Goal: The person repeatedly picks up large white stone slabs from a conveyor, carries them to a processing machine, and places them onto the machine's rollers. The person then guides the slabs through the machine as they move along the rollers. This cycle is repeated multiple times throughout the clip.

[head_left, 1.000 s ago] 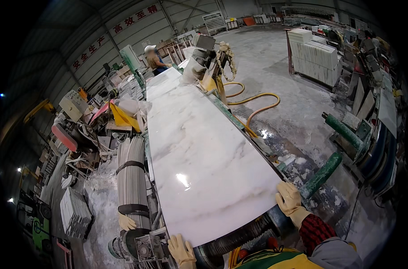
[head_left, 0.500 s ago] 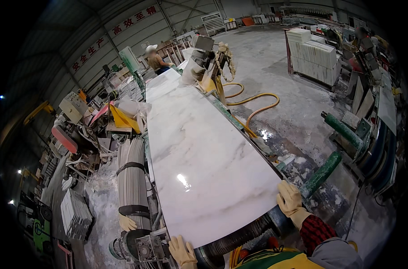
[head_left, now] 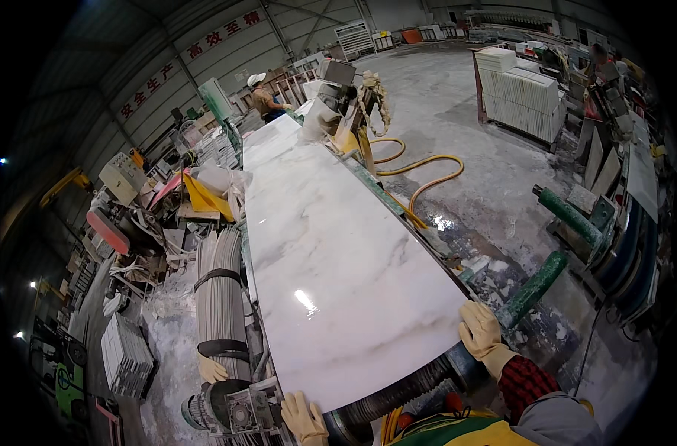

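Observation:
A long, glossy white marble slab (head_left: 353,282) with soft grey veins stretches away from me on a roller stand. My left hand (head_left: 304,418), in a cream glove, rests at its near left corner with the fingers stretched out. At the near right corner lies my right hand (head_left: 482,331), gloved alike, its fingers laid along the slab's edge. Neither hand has lifted the slab. Under its near end runs a dark ribbed roller (head_left: 398,388). Another cream glove (head_left: 212,369) shows beside a strapped bundle of strips (head_left: 221,297); whether it is worn cannot be made out.
A motor (head_left: 198,411) sits left of the roller. Green rollers (head_left: 535,286) jut out on the right. A yellow hose (head_left: 442,172) curls over the wet floor. Beyond the slab a co-worker in a white cap (head_left: 265,98) stands near a machine (head_left: 338,97). Stacked tiles (head_left: 520,93) stand farther right.
The co-worker at the far end has shifted slightly right, and an arm now reaches toward the slab. My hands and the slab have hardly moved.

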`<control>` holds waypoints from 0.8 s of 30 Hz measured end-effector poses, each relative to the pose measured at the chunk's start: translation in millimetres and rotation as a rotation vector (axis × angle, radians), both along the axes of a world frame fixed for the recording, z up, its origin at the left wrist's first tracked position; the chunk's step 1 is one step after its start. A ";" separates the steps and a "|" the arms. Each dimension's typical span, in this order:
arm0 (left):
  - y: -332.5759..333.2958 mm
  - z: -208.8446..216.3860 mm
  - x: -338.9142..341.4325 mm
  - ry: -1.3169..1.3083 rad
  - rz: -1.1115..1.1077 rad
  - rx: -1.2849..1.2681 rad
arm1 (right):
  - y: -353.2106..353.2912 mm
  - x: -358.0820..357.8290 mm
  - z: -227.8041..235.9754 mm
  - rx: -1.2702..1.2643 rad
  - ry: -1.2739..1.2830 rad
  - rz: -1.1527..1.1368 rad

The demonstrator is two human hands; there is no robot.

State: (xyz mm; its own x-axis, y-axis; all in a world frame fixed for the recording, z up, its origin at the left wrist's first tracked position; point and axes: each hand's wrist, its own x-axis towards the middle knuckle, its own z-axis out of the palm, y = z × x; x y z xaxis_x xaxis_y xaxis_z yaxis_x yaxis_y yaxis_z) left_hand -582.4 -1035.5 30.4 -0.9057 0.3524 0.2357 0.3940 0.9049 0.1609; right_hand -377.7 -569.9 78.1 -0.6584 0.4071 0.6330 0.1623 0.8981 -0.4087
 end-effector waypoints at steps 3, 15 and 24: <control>-1.9 -1.2 2.1 0.009 0.006 -0.003 | -2.4 0.7 4.6 -0.021 -0.016 0.005; 2.0 7.5 1.4 0.002 -0.036 -0.003 | -3.2 0.2 -3.4 0.113 -0.129 -0.046; -14.5 -13.0 1.7 0.069 -0.085 -0.042 | 37.0 -72.7 -11.8 0.135 -0.228 0.203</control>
